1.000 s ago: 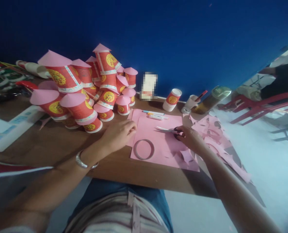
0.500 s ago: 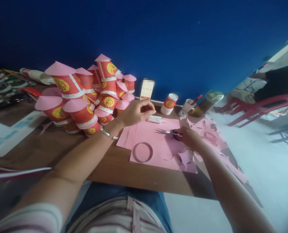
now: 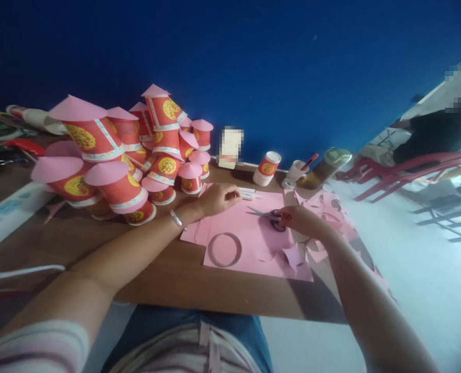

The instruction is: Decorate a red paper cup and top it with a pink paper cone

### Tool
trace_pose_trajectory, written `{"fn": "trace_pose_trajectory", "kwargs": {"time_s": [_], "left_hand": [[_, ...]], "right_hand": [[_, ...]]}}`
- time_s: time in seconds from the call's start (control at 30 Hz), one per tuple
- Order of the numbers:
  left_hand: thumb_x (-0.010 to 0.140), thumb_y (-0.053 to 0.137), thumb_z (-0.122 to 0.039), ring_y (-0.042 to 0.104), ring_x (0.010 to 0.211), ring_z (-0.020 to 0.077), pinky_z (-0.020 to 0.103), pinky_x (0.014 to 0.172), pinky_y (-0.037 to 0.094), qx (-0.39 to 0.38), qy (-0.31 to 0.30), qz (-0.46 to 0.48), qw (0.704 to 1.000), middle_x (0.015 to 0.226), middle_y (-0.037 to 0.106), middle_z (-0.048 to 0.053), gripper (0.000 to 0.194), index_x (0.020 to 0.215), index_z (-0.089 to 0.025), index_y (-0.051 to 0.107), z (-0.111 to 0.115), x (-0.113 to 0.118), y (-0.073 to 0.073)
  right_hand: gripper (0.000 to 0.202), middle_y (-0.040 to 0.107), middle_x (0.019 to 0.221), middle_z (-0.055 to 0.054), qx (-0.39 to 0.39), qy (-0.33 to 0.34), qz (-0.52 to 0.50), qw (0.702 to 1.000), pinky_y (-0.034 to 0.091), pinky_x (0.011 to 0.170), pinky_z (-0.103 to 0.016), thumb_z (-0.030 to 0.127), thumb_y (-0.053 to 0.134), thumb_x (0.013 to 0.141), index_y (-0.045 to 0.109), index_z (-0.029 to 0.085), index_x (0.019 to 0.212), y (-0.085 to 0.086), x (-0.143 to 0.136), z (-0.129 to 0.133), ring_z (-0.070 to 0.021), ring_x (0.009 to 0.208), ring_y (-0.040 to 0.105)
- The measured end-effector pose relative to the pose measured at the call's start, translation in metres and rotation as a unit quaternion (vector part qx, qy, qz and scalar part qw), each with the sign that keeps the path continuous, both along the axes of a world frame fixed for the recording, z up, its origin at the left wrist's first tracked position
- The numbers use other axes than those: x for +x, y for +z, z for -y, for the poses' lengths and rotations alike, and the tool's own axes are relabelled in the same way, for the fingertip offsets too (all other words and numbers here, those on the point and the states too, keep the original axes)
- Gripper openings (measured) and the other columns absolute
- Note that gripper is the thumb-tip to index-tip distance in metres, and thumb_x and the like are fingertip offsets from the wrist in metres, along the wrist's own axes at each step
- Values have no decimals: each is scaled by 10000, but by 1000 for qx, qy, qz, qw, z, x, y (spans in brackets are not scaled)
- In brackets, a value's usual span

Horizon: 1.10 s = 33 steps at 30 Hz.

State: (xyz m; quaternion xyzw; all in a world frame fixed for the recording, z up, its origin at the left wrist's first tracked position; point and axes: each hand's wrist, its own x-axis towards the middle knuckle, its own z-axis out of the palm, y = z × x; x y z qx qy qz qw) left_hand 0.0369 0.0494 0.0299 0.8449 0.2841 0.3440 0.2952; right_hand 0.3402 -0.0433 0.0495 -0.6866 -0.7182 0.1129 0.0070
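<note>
Scissors with slightly parted blades are held by the handles in my right hand, over pink paper sheets. My left hand is closed, its fingertips beside the white markers; whether it grips one is hidden. A thin ring lies on the front left of the paper. Near the right edge of the sheet sits a curled pink scrap. To the left, red paper lanterns with pink cone tops are stacked in a pile.
Behind the paper stand a red and white cup, a white cup holding a red pen, and a bottle. Pink offcuts cover the table's right side. A person sits beyond, near a red chair.
My left hand has come down from above the paper to beside the markers. My right hand stays on the scissors. The view has shifted slightly.
</note>
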Motion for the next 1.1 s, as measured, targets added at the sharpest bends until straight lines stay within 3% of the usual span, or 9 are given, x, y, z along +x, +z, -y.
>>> {"fn": "trace_pose_trajectory", "kwargs": {"time_s": [0.17, 0.3, 0.47, 0.6, 0.87, 1.1], "left_hand": [[950, 623, -197, 695, 850, 183, 316, 825, 522, 24, -19, -55, 998, 918, 777, 43, 120, 873, -192, 715, 1, -1, -22], [921, 607, -135, 704, 886, 192, 323, 859, 527, 33, 2, -60, 998, 929, 779, 44, 138, 839, -196, 700, -5, -3, -33], [923, 615, -149, 675, 807, 180, 307, 782, 517, 14, 44, -47, 998, 877, 758, 38, 122, 851, -196, 702, -7, -7, -36], [927, 622, -182, 631, 721, 160, 298, 716, 492, 8, 40, -35, 999, 800, 719, 19, 94, 874, -188, 699, -8, -9, -38], [911, 643, -125, 638, 762, 152, 292, 740, 492, 18, 48, -16, 999, 885, 733, 38, 95, 845, -182, 681, -12, -6, -47], [904, 715, -154, 674, 910, 187, 341, 888, 520, 41, 101, -82, 991, 960, 720, 37, 65, 948, -197, 694, -12, -8, -42]], "right_hand": [[247, 816, 1118, -89, 85, -36, 31, 995, 548, 791, -331, 232, 641, 975, 827, 248, 1136, 1, -23, -16, -266, 999, 755], [273, 769, 1282, -99, 120, -21, 34, 992, 555, 827, -345, 268, 598, 1023, 804, 241, 1199, -5, -51, -31, -263, 1037, 737], [287, 724, 1294, -133, 137, 15, 102, 985, 555, 785, -337, 212, 553, 1024, 791, 231, 1183, -10, -74, -42, -289, 1138, 686], [300, 710, 1267, -160, 126, 9, 116, 985, 558, 798, -367, 175, 541, 1003, 783, 211, 1177, -14, -73, -46, -313, 1157, 660], [354, 686, 1307, -155, 128, -6, 104, 986, 558, 894, -402, 186, 523, 1012, 735, 227, 1293, -25, -65, -49, -318, 1184, 642], [338, 705, 1287, -184, 147, -12, 87, 985, 542, 921, -430, 225, 530, 1029, 706, 176, 1314, -35, -59, -54, -345, 1190, 626]]}}
